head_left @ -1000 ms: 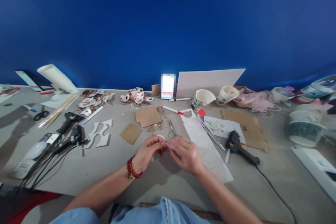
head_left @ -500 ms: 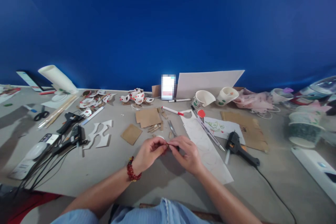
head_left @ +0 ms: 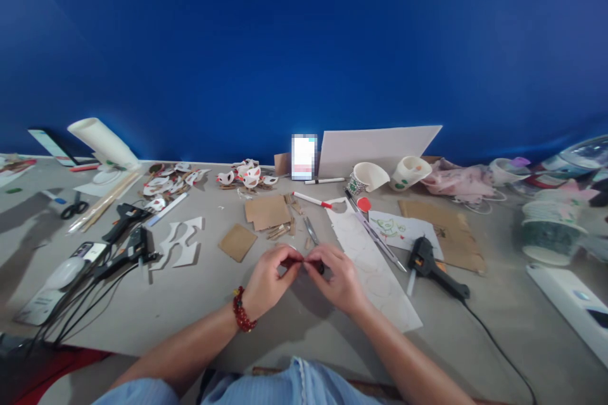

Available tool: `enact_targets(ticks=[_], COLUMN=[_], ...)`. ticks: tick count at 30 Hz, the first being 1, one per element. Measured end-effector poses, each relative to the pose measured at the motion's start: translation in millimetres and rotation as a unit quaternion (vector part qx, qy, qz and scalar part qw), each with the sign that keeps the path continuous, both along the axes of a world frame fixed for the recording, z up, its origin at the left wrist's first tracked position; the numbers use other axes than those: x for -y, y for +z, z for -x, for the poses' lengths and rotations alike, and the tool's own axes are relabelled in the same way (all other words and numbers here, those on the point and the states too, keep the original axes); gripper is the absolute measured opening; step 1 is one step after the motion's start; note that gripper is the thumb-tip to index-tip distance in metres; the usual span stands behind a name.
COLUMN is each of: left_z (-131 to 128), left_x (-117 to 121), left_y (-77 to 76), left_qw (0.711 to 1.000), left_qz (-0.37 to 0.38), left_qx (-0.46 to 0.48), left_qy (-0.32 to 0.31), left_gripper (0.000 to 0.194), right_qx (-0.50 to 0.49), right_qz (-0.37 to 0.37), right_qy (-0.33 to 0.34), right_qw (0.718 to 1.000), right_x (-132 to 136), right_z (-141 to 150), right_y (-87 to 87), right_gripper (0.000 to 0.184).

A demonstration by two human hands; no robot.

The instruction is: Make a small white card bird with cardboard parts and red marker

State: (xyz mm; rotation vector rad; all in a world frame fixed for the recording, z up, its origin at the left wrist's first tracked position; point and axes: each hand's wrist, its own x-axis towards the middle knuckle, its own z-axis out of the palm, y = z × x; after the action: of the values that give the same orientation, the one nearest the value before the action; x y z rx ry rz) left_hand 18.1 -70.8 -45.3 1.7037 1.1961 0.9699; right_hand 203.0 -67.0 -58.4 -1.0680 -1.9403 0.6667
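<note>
My left hand (head_left: 275, 273) and my right hand (head_left: 336, 275) meet fingertip to fingertip above the table, both pinched closed. What they hold between them is nearly hidden; only a thin white edge shows above the left fingers. Just beyond the right fingers lies a pair of scissors (head_left: 311, 230), blades pointing away, the handle partly covered by that hand. A square of brown cardboard (head_left: 237, 242) lies left of the hands. Behind them are a larger cardboard piece (head_left: 266, 212) and several thin cardboard strips (head_left: 279, 231). A white sheet (head_left: 375, 278) with cut-out edges lies by my right hand.
Glue guns (head_left: 130, 253) with cables lie at left, and another glue gun (head_left: 437, 269) at right. White cut scraps (head_left: 178, 243), a red-capped marker (head_left: 311, 200), small red-and-white paper shapes (head_left: 249, 176), a cut paper cup (head_left: 368, 177) and a lit phone (head_left: 304, 158) stand around.
Both hands stay together with small finger shifts, and the left wrist has turned slightly. The white and reddish bits seen at the left fingers are now more hidden. The table things have not moved.
</note>
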Motion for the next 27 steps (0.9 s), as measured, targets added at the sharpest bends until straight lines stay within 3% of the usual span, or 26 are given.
enact_targets(ticks=[3, 8, 17, 27], left_z=[-0.7, -0.6, -0.2, 0.9], left_x=[2.3, 1.7, 1.5, -0.9], left_y=[1.1, 2.2, 7.6, 4.1], left_qw=[0.999, 0.999, 0.997, 0.999], left_qz=[-0.046, -0.040, -0.077, -0.024], left_qx=[-0.015, 0.006, 0.004, 0.022], left_qy=[0.009, 0.022, 0.029, 0.019], left_gripper=[0.011, 0.011, 0.010, 0.013], right_qx=[-0.066, -0.178, -0.213, -0.184], right_qz=[0.085, 0.188, 0.216, 0.218], right_qy=[-0.013, -0.016, 0.010, 0.002], right_qw=[0.994, 0.966, 0.953, 0.958], right_x=[-0.7, -1.1, 0.0, -0.2], right_z=[1.4, 2.2, 3.2, 3.8], right_y=[-2.6, -5.9, -8.4, -3.2], right_gripper=[0.006, 0.015, 0.021, 0.022])
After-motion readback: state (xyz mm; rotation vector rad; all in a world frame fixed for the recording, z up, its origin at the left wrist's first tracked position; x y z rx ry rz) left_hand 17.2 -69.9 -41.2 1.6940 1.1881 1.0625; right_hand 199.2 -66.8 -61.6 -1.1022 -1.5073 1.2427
